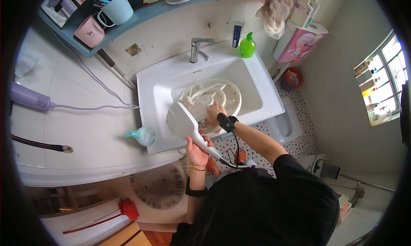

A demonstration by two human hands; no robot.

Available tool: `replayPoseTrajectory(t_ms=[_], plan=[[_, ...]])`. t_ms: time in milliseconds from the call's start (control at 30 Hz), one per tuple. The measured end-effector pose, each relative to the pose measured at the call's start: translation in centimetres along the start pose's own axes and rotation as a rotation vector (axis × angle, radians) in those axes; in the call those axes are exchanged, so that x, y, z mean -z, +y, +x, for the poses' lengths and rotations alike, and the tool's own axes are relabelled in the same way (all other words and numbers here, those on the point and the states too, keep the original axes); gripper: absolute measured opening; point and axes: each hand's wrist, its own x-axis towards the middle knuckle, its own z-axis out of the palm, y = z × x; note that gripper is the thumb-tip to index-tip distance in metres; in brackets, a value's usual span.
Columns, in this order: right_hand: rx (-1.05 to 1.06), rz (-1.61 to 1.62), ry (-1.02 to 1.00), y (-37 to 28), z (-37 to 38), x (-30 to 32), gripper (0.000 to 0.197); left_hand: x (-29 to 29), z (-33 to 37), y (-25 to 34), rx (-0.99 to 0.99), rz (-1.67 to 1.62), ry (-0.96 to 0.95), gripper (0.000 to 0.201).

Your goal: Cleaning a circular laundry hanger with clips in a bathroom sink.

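Head view: the left hand [197, 154] has its fingers around a white shower head [184, 121] crossing the front edge of the sink [269, 94]; the right hand [213, 114] reaches into the round off-white rack [223, 96] inside, grip hidden. A slack hold could spray the floor [309, 132].

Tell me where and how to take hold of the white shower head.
Its handle looks best, taken from the person's own side, where the left hand holds it: that part is slim and slants back toward the person, while the broad spray head reaches forward over the sink.
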Motion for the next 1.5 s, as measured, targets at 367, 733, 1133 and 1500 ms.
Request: replayPoseTrajectory(t_ms=[367, 733, 1133, 1500], plan=[[0.285, 0.142, -0.054, 9.5, 0.4, 0.5, 0.042, -0.2, -0.4, -0.1, -0.025, -0.005, -0.01, 0.057], [-0.075, 0.512, 0.209, 9.0, -3.2, 2.3, 0.042, -1.3, 1.5, -2.0, 0.076, 0.033, -0.129, 0.057], [-0.208, 1.163, -0.119, 8.8, -6.5, 5.3, 0.028, -3.4, 4.4, -3.0, 0.122, 0.092, -0.059, 0.057], [0.021, 1.181, 0.238, 7.2, -4.4, 3.0, 0.024, -5.2, 5.3, -5.6, 0.253, 0.105, -0.19, 0.053]])
